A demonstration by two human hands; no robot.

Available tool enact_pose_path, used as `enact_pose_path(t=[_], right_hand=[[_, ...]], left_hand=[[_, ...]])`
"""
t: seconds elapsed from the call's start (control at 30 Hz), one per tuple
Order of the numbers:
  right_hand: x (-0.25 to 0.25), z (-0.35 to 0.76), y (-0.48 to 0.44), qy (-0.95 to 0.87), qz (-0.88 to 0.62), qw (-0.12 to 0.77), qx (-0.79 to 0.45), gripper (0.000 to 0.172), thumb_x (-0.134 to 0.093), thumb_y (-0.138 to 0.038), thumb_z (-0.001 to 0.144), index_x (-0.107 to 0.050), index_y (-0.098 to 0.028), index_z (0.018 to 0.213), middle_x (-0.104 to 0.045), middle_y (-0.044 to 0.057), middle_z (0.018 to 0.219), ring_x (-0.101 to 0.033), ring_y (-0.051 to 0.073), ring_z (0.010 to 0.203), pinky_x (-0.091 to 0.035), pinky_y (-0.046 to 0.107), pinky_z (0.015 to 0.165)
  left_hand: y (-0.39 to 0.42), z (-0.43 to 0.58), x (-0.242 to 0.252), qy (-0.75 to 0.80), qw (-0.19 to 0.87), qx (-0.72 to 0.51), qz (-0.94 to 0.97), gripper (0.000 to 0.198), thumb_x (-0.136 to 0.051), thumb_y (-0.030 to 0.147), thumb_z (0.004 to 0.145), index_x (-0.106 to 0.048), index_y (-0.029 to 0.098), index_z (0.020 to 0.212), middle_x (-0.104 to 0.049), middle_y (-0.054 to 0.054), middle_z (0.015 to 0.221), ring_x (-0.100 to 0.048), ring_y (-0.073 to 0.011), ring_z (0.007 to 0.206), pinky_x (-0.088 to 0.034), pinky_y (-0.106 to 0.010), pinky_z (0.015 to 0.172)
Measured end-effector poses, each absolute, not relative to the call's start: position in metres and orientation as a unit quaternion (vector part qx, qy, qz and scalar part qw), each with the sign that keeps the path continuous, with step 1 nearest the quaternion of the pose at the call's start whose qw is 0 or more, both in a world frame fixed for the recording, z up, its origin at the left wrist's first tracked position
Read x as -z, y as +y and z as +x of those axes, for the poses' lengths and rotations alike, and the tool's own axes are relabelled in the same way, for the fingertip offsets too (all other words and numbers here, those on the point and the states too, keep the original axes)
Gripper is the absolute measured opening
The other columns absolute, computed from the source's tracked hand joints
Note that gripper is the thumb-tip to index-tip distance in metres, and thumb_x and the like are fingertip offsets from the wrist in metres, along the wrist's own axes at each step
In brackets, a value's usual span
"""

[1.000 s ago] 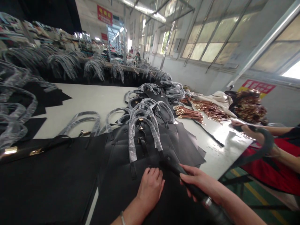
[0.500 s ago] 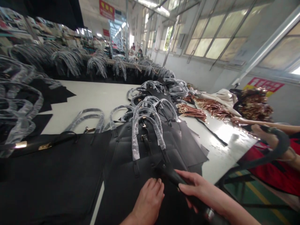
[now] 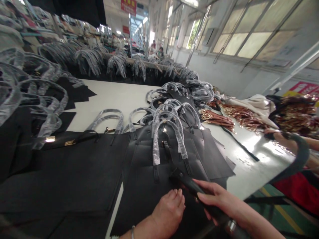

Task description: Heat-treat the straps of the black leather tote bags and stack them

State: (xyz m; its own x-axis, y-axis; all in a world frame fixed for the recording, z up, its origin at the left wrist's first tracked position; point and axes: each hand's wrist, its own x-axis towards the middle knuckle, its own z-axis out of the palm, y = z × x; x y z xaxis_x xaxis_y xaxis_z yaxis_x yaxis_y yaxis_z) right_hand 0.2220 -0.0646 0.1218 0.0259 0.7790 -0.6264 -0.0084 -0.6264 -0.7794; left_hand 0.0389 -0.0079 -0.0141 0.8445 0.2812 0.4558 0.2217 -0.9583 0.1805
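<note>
My right hand (image 3: 211,197) is wrapped round a black handheld tool (image 3: 185,182) with a broad, flattened front end, which lies low over a black leather bag panel (image 3: 144,196). My left hand (image 3: 169,209) rests on the same panel, just left of the tool. Its fingers are curled and pressed together; what is under them, if anything, is hidden. Beyond the tool, a pair of bag handles (image 3: 156,151) in clear plastic wrap arches up from the panel. A black strap (image 3: 167,151) with a gold buckle runs between the handles.
More black panels (image 3: 74,172) with wrapped handles lie left. Bundles of brown straps (image 3: 216,119) with gold clasps lie right on the white table (image 3: 112,89). At the right edge another person's hand (image 3: 281,141) reaches over the table. Rows of wrapped handles (image 3: 88,59) hang behind.
The whole view has shifted, so things sit further right. My left hand has slid slightly, its fingers more bunched. My right hand still holds the tool. The other person's arm has moved.
</note>
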Motion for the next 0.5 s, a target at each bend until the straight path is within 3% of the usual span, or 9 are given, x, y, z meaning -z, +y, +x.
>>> enact_pose_path(t=[0.2,0.37,0.5], right_hand=[[-0.124,0.197,-0.039,-0.347,-0.661,0.359,-0.561,0.087,-0.069,-0.05,0.077,-0.033,-0.013,0.146,-0.059,-0.005,0.052,-0.051,0.01,0.042,-0.042,0.017,0.04],[-0.147,0.196,-0.052,-0.328,-0.658,0.276,-0.619,0.087,-0.071,-0.054,0.074,-0.038,-0.016,0.145,-0.061,-0.004,0.054,-0.053,0.011,0.046,-0.045,0.017,0.042],[-0.143,0.185,-0.048,-0.332,-0.63,0.236,-0.662,0.081,-0.072,-0.051,0.074,-0.043,-0.017,0.142,-0.057,-0.005,0.056,-0.05,0.009,0.044,-0.044,0.017,0.041]], left_hand=[[-0.009,0.05,0.009,0.11,0.058,-0.167,0.978,0.034,-0.045,0.024,0.093,-0.059,0.007,0.119,-0.058,-0.017,0.127,-0.055,-0.0253,0.117,-0.042,-0.035,0.102],[-0.017,0.066,0.009,0.117,0.133,-0.166,0.97,0.033,-0.044,0.017,0.093,-0.057,0.002,0.119,-0.063,-0.021,0.119,-0.054,-0.0279,0.117,-0.043,-0.041,0.101],[-0.026,0.08,0.008,0.134,0.292,-0.166,0.932,0.04,-0.03,0.0,0.093,-0.057,0.009,0.121,-0.071,-0.009,0.105,-0.064,-0.0145,0.1,-0.049,-0.026,0.089]])
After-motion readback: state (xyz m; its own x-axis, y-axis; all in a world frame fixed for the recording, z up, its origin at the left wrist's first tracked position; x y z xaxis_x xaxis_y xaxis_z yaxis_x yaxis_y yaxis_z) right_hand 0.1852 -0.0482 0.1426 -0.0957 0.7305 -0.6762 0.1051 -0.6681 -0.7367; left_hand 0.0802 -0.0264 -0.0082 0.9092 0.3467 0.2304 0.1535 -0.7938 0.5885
